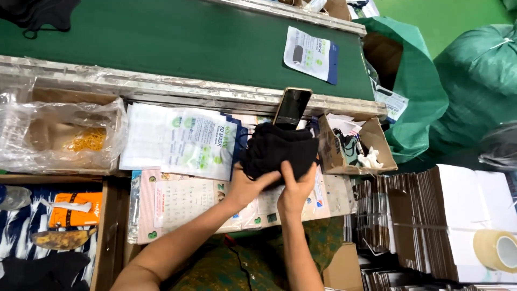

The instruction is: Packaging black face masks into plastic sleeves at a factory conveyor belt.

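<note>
Both of my hands grip a stack of black cloth masks (pixel 280 148) over the work surface. My left hand (pixel 249 186) holds the stack's lower left edge, and my right hand (pixel 297 188) holds its lower right edge. A pile of flat white pouches with green and blue print (pixel 186 141) lies just left of the masks. A dark phone (pixel 292 106) leans upright right behind the stack. Under my hands lies a pale printed calendar sheet (pixel 183 202).
A green conveyor belt (pixel 177 40) runs along the back with one sealed pouch (pixel 311 55) on it. A small open carton (pixel 353 148) sits right of the masks. A clear bag over a box with yellow rubber bands (pixel 86 140) is at left. Stacked flat cardboard (pixel 431 215) and a tape roll (pixel 498 250) lie at right.
</note>
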